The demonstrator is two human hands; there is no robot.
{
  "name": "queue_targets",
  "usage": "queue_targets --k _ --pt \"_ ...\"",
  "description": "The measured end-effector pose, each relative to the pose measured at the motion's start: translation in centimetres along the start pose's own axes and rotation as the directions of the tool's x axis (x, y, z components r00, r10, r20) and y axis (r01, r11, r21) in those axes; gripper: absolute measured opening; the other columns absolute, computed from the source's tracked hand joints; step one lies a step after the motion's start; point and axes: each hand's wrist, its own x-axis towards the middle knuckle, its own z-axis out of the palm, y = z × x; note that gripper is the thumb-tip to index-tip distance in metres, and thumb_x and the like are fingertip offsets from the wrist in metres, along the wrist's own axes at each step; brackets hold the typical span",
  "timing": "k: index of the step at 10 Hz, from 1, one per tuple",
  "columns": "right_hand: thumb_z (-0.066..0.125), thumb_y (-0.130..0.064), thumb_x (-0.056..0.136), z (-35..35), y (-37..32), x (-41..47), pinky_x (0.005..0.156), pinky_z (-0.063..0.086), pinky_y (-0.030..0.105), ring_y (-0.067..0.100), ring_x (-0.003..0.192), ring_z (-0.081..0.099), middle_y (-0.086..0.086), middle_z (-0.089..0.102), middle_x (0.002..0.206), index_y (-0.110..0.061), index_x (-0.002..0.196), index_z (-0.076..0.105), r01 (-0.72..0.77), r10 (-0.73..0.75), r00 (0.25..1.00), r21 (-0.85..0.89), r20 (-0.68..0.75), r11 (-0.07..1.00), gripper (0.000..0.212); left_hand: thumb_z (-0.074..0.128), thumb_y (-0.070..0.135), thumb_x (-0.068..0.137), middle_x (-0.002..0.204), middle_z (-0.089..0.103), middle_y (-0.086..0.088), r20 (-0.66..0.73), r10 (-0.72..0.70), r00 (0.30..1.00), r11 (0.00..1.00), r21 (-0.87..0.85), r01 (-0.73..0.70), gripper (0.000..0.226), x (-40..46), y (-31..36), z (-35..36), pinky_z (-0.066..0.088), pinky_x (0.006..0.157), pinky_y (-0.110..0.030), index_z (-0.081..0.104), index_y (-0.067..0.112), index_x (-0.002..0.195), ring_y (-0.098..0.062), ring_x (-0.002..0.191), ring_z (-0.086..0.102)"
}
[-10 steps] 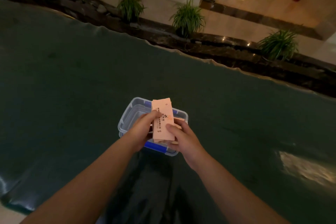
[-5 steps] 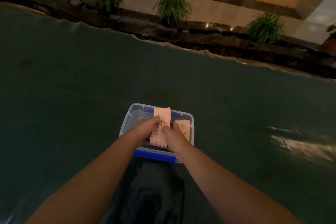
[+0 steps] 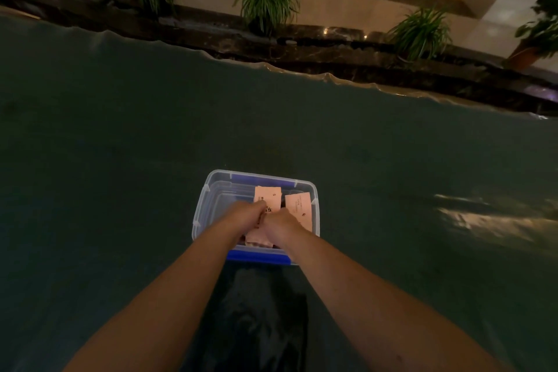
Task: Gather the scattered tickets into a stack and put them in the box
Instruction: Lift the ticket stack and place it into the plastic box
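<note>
1. both hands, left hand and right hand, pinch the ticket stack inside the clear box, toward its 3 o'clock half.
2. risk: letting go unevenly fans the tickets over the loose ticket at 3 o'clock.

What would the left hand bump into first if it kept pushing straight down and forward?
Likely the floor of the clear box, since the left hand is already inside it, gripping the pink ticket stack. Depth is hard to judge here.

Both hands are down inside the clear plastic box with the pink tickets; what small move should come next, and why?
Probably release: both hands, left and right, pinch the pink paper ticket stack already low inside the clear plastic box with blue clips, beside another pink ticket. Then withdraw.
</note>
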Motion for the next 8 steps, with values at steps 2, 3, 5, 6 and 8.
queue_targets --k 2,3,5,6,8 --pt "0.056 -0.026 0.105 -0.5 -0.4 -0.2 0.087 0.053 0.034 0.021 0.093 0.065 0.007 0.067 0.105 -0.015 0.113 0.062 0.025 -0.023 0.999 -0.069 0.032 0.997 0.015 0.051 0.036 0.102 0.09 0.075 -0.012 -0.039 -0.033 0.999 0.998 0.055 0.035 0.024 0.2 0.0 0.0 0.059 0.09 -0.048 0.066 0.017 0.099 -0.025 0.086 0.073" --pt "0.054 -0.029 0.106 -1.1 0.0 -1.3 0.087 0.052 0.034 0.021 0.089 0.064 0.008 0.067 0.107 -0.014 0.11 0.062 0.016 -0.016 1.0 0.032 -0.009 0.999 0.017 0.052 0.034 0.103 0.094 0.074 -0.013 -0.044 -0.039 0.998 0.996 0.084 0.043 0.022 0.0 0.4 -0.1 0.058 0.092 -0.049 0.064 0.016 0.098 -0.026 0.089 0.072" --pt "0.058 -0.03 0.104 -2.4 1.3 -2.6 0.078 0.056 0.031 0.021 0.093 0.067 0.006 0.069 0.109 -0.016 0.114 0.064 0.085 -0.075 0.996 0.28 -0.047 0.956 0.018 0.055 0.038 0.103 0.104 0.072 -0.007 -0.129 0.043 0.991 0.986 0.165 -0.021 0.021 -2.5 0.9 -0.3 0.052 0.068 -0.034 0.065 0.02 0.107 -0.017 0.082 0.066" --pt "0.058 -0.028 0.103 -3.1 1.8 -2.8 0.091 0.06 0.036 0.024 0.098 0.07 0.009 0.071 0.113 -0.018 0.111 0.064 0.042 -0.053 0.999 0.424 0.013 0.905 0.015 0.056 0.044 0.102 0.104 0.067 -0.001 -0.133 0.089 0.987 0.981 0.181 -0.064 0.034 -4.2 0.7 -0.6 0.047 0.069 -0.033 0.061 0.021 0.127 -0.015 0.085 0.062" --pt "0.054 -0.015 0.105 -6.0 4.1 -3.3 0.093 0.056 0.041 0.026 0.103 0.071 0.01 0.075 0.113 -0.014 0.119 0.066 -0.049 -0.242 0.927 0.73 0.288 0.681 0.018 0.062 0.04 0.1 0.108 0.067 0.005 -0.183 0.269 0.946 0.961 0.113 -0.251 0.02 -11.0 1.7 -0.5 0.05 0.072 -0.032 0.064 0.031 0.117 -0.008 0.089 0.059"
